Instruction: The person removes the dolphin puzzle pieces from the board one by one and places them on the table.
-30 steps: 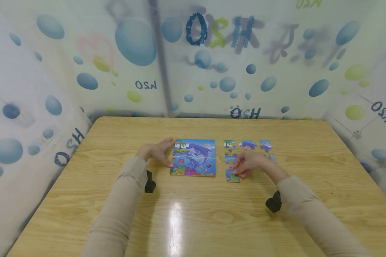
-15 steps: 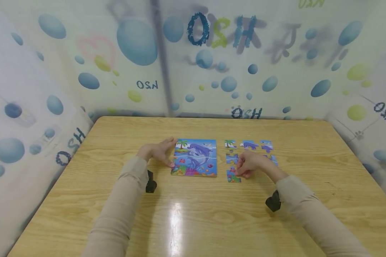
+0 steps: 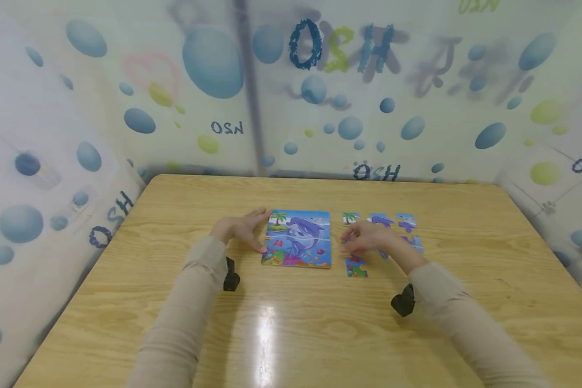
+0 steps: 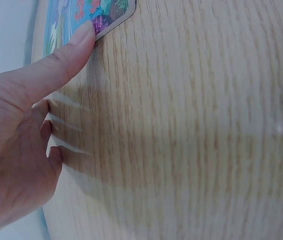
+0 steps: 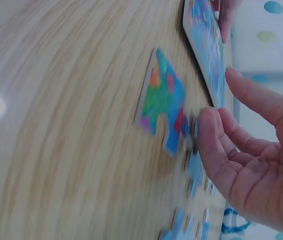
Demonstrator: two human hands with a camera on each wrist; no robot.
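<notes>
A square dolphin picture board (image 3: 298, 238) lies flat on the table. My left hand (image 3: 242, 229) rests at its left edge, thumb and fingers spread; in the left wrist view the thumb (image 4: 66, 65) touches the board's rim. Right of the board, separate jigsaw pieces lie in loose rows. My right hand (image 3: 368, 240) is over the left column, hiding some pieces. In the right wrist view its thumb and loosely bent fingers stand apart with nothing held. The coral corner piece (image 3: 355, 269) lies just below that hand, and the palm-tree piece (image 3: 351, 217) is above it.
A dolphin-head piece (image 3: 381, 219) and more blue pieces (image 3: 414, 242) lie to the right and behind the right hand. A wooden table (image 3: 291, 334) carries everything. Behind it stands a wall (image 3: 281, 129) patterned with blue and green dots.
My right hand has left the coral corner piece and moved up and slightly left, its fingers spreading. My left hand stays at the board's edge. The head view has shifted slightly.
</notes>
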